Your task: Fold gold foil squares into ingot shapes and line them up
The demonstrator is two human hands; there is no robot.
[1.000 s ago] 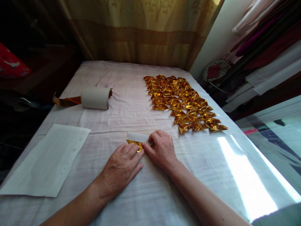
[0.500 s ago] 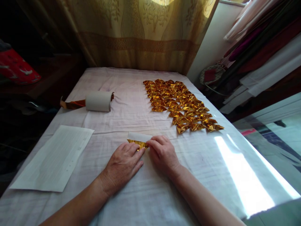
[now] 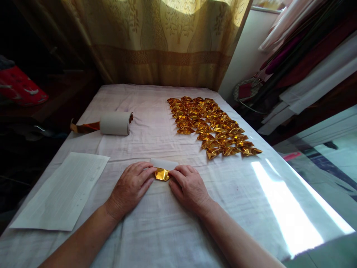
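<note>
A small folded piece of shiny gold foil paper [image 3: 162, 174] lies at the middle front of the table, its white back [image 3: 164, 163] showing as a strip along the far side. My left hand [image 3: 132, 185] pinches the foil paper's left end between thumb and fingers. At the opposite end, my right hand [image 3: 190, 187] is closed on it in the same way. Both ends are hidden under my fingertips. Beyond my right hand, several folded gold foil ingots [image 3: 209, 128] sit in close rows.
A pale roll [image 3: 114, 123] with gold foil trailing from it lies at the back left. Nearer is a printed white sheet [image 3: 61, 191]. The table [image 3: 145, 238] has a wrinkled pale cloth. A patterned curtain [image 3: 156, 44] hangs behind; clothes [image 3: 315, 78] hang at right.
My left hand has slid left off the foil's middle to its left end, uncovering a flat gold face. My right hand stays at the right end. The view has shifted slightly.
</note>
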